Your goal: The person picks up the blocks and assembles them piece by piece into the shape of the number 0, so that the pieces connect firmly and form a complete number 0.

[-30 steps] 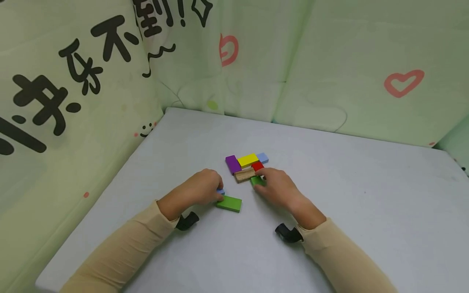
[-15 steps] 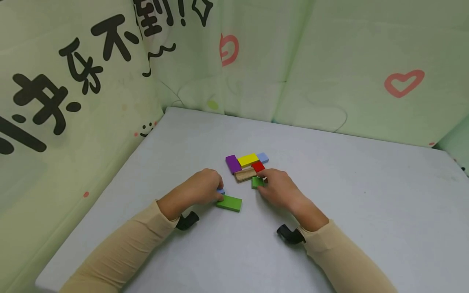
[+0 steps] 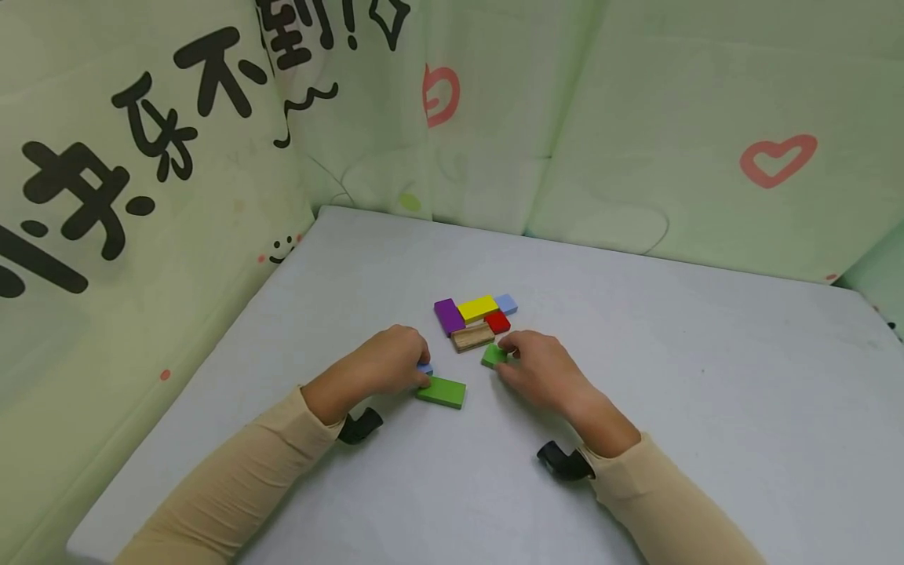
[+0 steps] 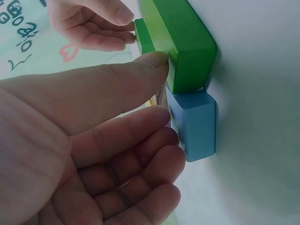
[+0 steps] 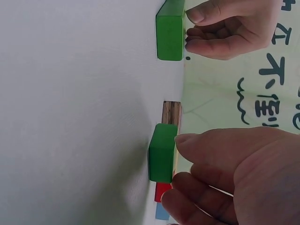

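My left hand (image 3: 384, 361) rests its thumb on a long green block (image 3: 443, 392), with relaxed fingertips right at a blue block (image 4: 194, 124) that lies against the green one. Most of that blue block is hidden by the hand in the head view. To the right, my right hand (image 3: 540, 367) pinches a small green block (image 3: 493, 357) between thumb and index finger, close over the table. Just beyond it lie a wood-grain block (image 3: 472, 338) and a red block (image 3: 497, 322). The right wrist view shows the small green block (image 5: 163, 152) at the thumb tip.
Behind the wood-grain block, a purple block (image 3: 449, 317), a yellow block (image 3: 478, 308) and a light blue block (image 3: 507, 304) lie flat in a cluster on the white table (image 3: 671, 353). Printed curtains (image 3: 636, 102) stand along the table's back and left edges.
My right hand has drawn back slightly toward me with the small green block, which has turned and now sits apart from the wood-grain and red blocks. My left hand has stayed in place.
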`<act>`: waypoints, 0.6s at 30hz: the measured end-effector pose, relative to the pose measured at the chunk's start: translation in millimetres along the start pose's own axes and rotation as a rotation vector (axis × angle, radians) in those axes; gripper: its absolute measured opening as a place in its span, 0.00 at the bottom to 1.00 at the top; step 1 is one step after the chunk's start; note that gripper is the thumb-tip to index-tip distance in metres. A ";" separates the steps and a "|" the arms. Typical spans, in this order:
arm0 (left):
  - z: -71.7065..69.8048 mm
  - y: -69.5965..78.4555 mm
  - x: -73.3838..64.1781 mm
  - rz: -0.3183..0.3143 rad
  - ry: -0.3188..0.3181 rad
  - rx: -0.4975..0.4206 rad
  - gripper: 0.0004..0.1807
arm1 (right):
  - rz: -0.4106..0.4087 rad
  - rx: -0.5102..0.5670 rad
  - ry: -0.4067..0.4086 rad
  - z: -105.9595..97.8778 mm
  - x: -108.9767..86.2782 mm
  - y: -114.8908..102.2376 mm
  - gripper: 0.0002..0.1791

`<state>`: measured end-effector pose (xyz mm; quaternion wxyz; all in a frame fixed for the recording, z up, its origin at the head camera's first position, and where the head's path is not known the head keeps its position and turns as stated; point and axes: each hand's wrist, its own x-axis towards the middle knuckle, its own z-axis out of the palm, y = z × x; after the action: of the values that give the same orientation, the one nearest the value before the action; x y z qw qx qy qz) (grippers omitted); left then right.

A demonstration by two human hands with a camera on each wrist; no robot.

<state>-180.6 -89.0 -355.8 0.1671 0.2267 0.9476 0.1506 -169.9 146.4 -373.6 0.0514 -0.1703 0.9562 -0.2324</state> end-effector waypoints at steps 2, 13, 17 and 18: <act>-0.2 0.7 -0.4 -0.002 0.000 -0.003 0.16 | -0.005 0.003 0.005 0.0 -1.4 0.0 0.17; -0.1 0.0 -2.1 -0.003 0.008 -0.012 0.16 | -0.021 0.020 0.024 3.1 -1.6 -1.8 0.19; -0.1 -0.8 -2.0 0.002 0.011 -0.015 0.16 | -0.036 0.023 0.015 4.5 0.2 -2.2 0.20; -0.1 -0.9 -1.9 0.002 0.012 -0.016 0.16 | -0.037 0.024 0.013 5.2 0.6 -2.0 0.20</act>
<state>-179.4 -90.7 -355.6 0.1631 0.2256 0.9471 0.1598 -168.9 142.3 -377.3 0.0428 -0.1856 0.9504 -0.2460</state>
